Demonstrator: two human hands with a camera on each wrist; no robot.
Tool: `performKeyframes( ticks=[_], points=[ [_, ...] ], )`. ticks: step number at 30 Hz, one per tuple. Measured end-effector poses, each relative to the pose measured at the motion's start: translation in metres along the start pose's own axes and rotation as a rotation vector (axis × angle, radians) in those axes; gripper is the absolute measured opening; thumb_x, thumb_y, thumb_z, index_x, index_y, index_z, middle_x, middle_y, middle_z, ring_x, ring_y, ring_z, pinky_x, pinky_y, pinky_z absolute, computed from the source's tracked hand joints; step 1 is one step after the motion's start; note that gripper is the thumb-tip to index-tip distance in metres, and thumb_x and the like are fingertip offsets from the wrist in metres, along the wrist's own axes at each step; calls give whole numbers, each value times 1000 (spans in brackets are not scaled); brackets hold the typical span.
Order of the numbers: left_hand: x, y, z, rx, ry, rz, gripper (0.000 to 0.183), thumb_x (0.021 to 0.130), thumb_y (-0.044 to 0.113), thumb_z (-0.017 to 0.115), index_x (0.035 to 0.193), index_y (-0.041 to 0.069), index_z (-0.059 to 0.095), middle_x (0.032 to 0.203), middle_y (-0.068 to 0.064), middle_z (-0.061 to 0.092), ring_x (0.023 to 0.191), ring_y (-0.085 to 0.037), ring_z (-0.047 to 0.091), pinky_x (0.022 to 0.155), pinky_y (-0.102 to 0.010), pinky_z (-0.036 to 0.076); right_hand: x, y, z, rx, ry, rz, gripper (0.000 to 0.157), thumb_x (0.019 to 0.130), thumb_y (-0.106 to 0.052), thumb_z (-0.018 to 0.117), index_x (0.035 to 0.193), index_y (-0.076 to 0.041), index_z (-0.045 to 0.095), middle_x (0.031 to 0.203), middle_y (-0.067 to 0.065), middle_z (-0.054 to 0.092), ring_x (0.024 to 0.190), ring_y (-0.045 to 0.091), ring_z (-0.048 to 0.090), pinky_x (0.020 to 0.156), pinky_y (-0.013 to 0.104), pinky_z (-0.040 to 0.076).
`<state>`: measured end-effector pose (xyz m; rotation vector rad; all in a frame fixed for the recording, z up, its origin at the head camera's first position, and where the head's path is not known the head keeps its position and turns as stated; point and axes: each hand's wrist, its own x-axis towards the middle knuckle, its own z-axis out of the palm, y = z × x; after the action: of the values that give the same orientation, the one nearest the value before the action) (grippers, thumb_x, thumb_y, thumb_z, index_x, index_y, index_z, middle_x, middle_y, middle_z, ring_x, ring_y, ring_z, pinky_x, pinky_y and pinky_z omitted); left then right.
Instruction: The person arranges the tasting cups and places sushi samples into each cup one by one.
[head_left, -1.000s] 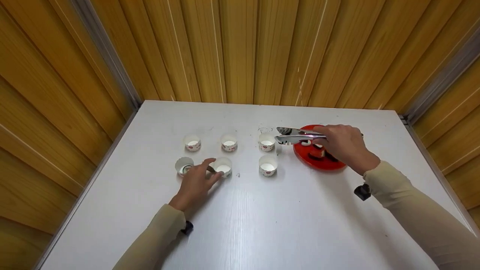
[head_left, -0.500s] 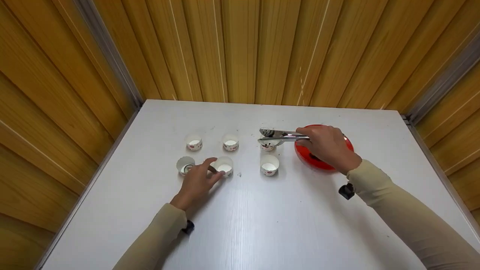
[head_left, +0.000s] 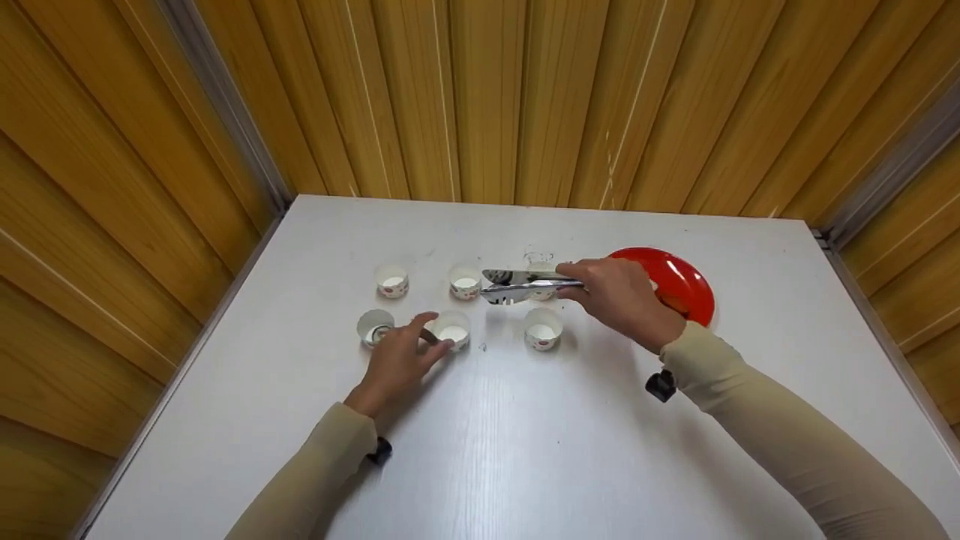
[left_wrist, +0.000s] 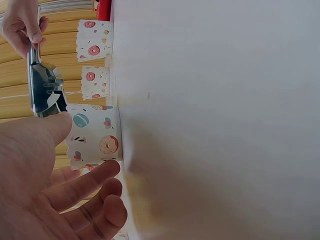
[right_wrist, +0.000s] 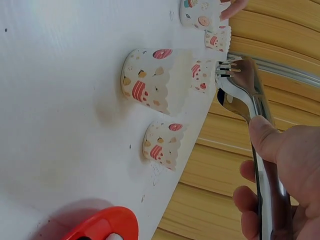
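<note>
My left hand [head_left: 397, 367] holds a white paper baking cup [head_left: 454, 334] in the front row. In the left wrist view its thumb and index finger lie on opposite sides of that cup [left_wrist: 95, 135], which is printed with doughnuts. My right hand [head_left: 622, 300] grips silver metal tongs [head_left: 536, 284] above the table. The tongs' ends hover by the back-row middle cup [head_left: 465, 286]. Whether anything is between them I cannot tell. Under the tongs another cup [head_left: 541, 292] is partly covered.
More paper cups stand nearby: a back-left cup [head_left: 392, 283], a front-left cup [head_left: 373, 325] with something round inside, and a front-right cup [head_left: 543, 331]. A red plate [head_left: 686, 281] with small pieces lies at right, partly behind my right hand. Wood-panelled walls [head_left: 480, 97] enclose the white table [head_left: 540, 450].
My right hand has carried the tongs left, from beside the red plate past the back-right cup to the back-row middle cup. My left hand stays at its cup.
</note>
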<state>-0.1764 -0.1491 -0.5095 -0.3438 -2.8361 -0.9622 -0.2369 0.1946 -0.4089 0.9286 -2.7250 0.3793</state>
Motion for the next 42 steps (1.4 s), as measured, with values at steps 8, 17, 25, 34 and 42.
performKeyframes(
  ticks=[8,17,25,34,42],
  points=[
    [-1,1,-1,4,10,2,54,97,37,73,139,5,59,102,-4,77,86,-21,66,84,-43,53,11,-19,14,1,0,-41,16,90,-26,81,104,-23,74,85,-5,73,65,16,57,55,31,44],
    [-2,3,1,22,13,-14,55,96,39,74,138,7,61,116,-10,73,80,-19,57,81,-42,49,12,-35,27,47,-17,-74,14,91,-27,81,102,-23,73,79,-9,70,66,13,57,58,30,46],
    [-1,5,1,-3,10,-18,53,96,37,74,138,8,61,119,-11,72,62,-14,45,67,-35,41,9,-44,36,89,-45,-73,12,93,-32,78,102,-28,70,80,-13,66,69,10,55,60,28,47],
    [-2,5,2,-3,22,-15,52,96,37,74,137,7,62,121,-12,73,62,-13,48,67,-35,43,9,-45,46,122,-31,-74,12,93,-30,79,102,-29,72,80,-13,67,67,11,54,59,29,45],
    [-1,5,1,-3,39,22,51,95,35,75,135,6,63,120,-12,74,58,-11,43,63,-34,41,9,-43,46,128,-27,-77,15,92,-31,79,104,-28,71,82,-12,69,67,11,55,58,30,46]
  ],
)
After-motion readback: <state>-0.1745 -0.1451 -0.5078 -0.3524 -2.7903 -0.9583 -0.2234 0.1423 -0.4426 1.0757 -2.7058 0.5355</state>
